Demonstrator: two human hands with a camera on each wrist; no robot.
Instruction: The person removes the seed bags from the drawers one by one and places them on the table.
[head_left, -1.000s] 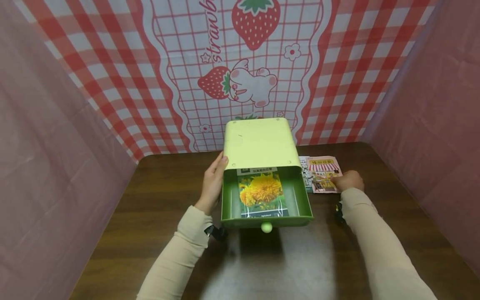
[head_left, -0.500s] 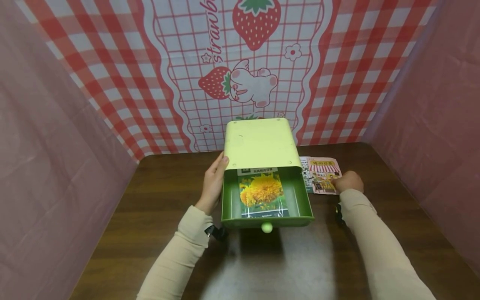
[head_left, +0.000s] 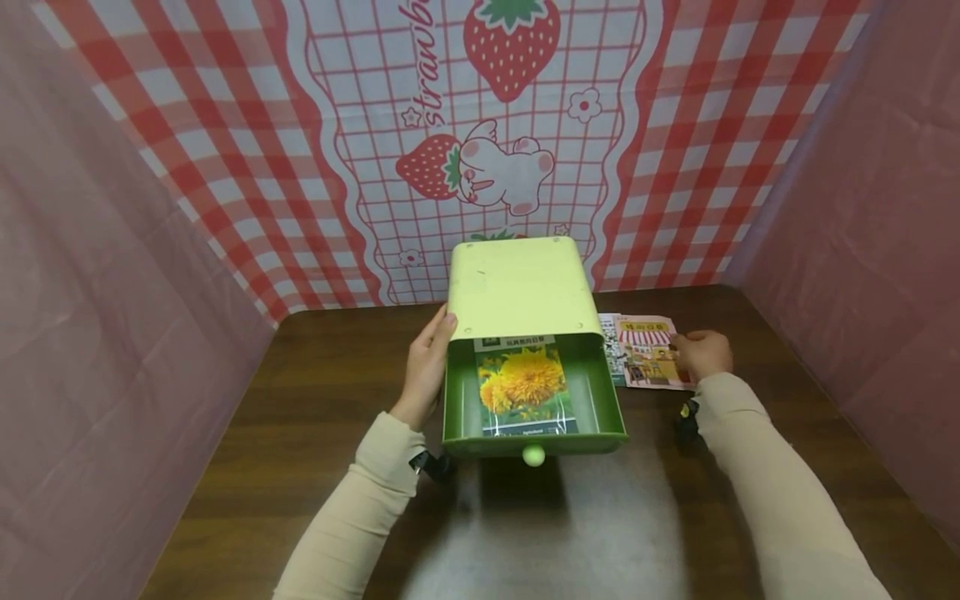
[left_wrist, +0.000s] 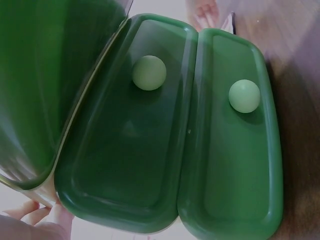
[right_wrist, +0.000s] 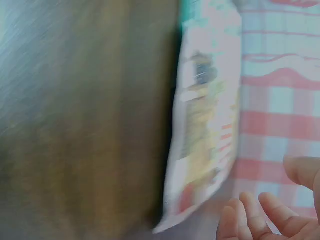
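A light green cabinet (head_left: 521, 287) stands in the middle of the table, its top drawer (head_left: 596, 400) pulled out. In that drawer lies a flat packet with yellow flowers (head_left: 525, 379). My left hand (head_left: 426, 367) rests against the cabinet's left side, the thumb near its front edge. Right of the cabinet is a pink packet with a striped awning picture (head_left: 647, 360). My right hand (head_left: 705, 354) is at its right edge. In the right wrist view, the fingers (right_wrist: 280, 215) are spread apart beside the packet, holding nothing.
Two lower drawer fronts (left_wrist: 122, 150) with round knobs (left_wrist: 244, 96) show in the left wrist view, pushed in. A black-and-white printed packet (head_left: 612, 346) lies between cabinet and pink packet. A checked cloth (head_left: 360, 125) hangs behind the table (head_left: 300, 417).
My right hand has shifted slightly right and its fingers have loosened from the pink packet, which has moved only a little. My left hand, the cabinet and the drawer look unchanged.
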